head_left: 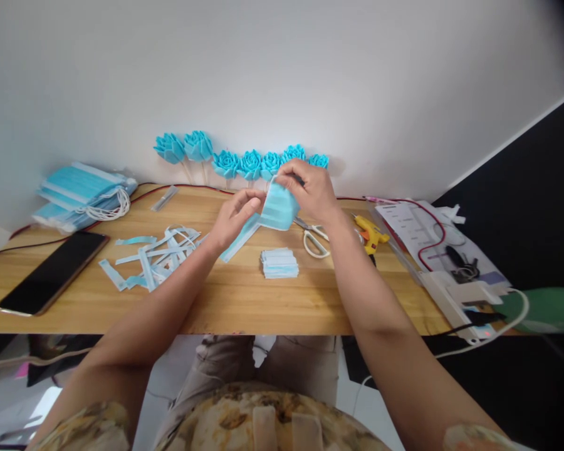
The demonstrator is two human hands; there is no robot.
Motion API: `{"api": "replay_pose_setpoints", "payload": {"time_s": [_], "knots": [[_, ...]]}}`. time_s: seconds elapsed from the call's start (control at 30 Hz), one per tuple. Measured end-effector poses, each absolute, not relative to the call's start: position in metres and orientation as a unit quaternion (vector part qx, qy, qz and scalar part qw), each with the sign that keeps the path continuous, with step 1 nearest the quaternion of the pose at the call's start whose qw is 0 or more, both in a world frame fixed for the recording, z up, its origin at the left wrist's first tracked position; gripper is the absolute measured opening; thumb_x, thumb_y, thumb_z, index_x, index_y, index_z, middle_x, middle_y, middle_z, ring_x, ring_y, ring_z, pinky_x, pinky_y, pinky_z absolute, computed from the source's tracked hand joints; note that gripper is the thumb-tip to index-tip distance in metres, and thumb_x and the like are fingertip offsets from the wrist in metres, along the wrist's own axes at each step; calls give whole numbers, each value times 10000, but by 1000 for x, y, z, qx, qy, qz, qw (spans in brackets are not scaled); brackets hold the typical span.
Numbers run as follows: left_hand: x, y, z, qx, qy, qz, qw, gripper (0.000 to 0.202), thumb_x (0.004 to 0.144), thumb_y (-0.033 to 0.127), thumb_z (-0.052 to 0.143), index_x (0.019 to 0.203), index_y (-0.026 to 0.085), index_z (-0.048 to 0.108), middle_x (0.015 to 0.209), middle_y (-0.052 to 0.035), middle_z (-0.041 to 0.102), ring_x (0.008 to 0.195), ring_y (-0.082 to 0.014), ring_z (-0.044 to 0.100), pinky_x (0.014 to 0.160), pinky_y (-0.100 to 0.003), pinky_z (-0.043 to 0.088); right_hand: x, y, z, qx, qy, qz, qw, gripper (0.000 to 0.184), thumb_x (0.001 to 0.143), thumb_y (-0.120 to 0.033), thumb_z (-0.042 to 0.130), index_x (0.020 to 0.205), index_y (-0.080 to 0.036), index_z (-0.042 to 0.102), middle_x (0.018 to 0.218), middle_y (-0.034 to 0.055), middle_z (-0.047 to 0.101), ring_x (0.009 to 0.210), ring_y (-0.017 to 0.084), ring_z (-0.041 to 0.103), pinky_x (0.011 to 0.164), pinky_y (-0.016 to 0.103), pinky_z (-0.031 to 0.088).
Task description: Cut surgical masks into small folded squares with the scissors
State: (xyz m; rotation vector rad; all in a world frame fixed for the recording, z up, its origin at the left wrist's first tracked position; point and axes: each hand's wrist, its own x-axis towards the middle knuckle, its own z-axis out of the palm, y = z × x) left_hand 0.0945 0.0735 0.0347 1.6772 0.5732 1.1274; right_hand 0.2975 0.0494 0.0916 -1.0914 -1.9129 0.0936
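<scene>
In front of me is a light-blue pleated face mask piece [280, 207], raised above the table. My right hand [310, 190] pinches its top edge, fingers closed. At its left edge, the thumb and fingers of my left hand [239, 216] are closed on it. A long blue-and-white mask strip [241, 239] runs down from beside the piece, below my left hand; whether that hand also grips it is unclear. Nearer to me lies a small stack of cut mask pieces [279, 263]. White-handled scissors [316, 243] rest beside my right wrist, partly hidden by the arm.
Cut mask strips [145, 263] lie loosely at left, beside a phone [54, 272]. Whole face masks [82, 191] are piled behind. Several blue flowers on sticks [250, 165] lean on the wall. A yellow glue gun [370, 233], papers [418, 228] and a power strip [455, 300] occupy the right.
</scene>
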Motion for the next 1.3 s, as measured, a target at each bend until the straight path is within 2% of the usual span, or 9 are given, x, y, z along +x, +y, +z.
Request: {"api": "replay_pose_setpoints", "payload": {"time_s": [0.37,0.47,0.57,0.63,0.73,0.83,1.0,1.13,1.3], "knots": [[100,82,21,671,218,491,511,274,784,420,776,842,173,673,825,5,670,828,-160,608,811,-280,471,266,48,73,-390,-848,-45,355,273,1042,-366,513,986,-226,741,976,56,705,892,189,640,803,321,501],[100,83,20,596,222,528,563,324,739,421,834,914,177,711,879,-6,731,855,-179,658,813,-294,508,266,46,77,-415,-824,-3,386,286,1012,-424,570,1177,-244,720,1123,71,712,1023,221,663,896,363,533],[99,88,21,501,217,563,620,433,713,461,869,1010,187,715,930,-31,770,882,-206,705,823,-326,548,273,52,76,-436,-773,135,441,634,901,-558,699,1447,-273,549,1267,83,688,1098,237,667,928,382,562],[98,92,22,466,211,579,634,458,694,477,886,1003,188,712,948,-42,777,898,-210,718,839,-332,557,279,58,69,-434,-742,252,444,794,825,-618,752,1492,-274,493,1273,89,696,1073,232,684,891,366,585],[96,96,22,449,213,596,630,439,675,483,896,947,194,707,943,-36,775,895,-196,718,829,-312,554,283,64,56,-423,-716,381,404,790,742,-615,812,1399,-242,582,1260,95,722,1065,245,697,894,378,592],[96,99,21,446,214,614,615,397,681,474,889,891,198,696,885,-21,757,876,-184,708,818,-299,550,279,63,45,-456,-694,412,375,541,739,-546,811,1129,-182,719,1110,82,766,970,235,704,852,360,576],[97,102,18,402,221,645,612,352,707,448,869,856,190,682,781,5,691,740,-135,646,705,-245,502,269,46,32,-584,-670,280,363,269,815,-440,697,792,-172,701,728,6,667,700,166,602,646,277,424],[99,100,15,375,266,652,603,326,770,460,817,868,192,659,742,2,659,702,-146,619,658,-249,477,252,26,27,-647,-682,146,308,280,842,-432,667,699,-193,638,629,-16,565,625,141,499,604,281,280],[101,96,13,392,308,670,549,348,811,502,785,854,188,641,716,15,603,687,-139,577,660,-252,465,226,10,26,-650,-686,156,287,300,856,-417,663,671,-202,567,616,-24,527,600,126,446,605,291,237]]}}
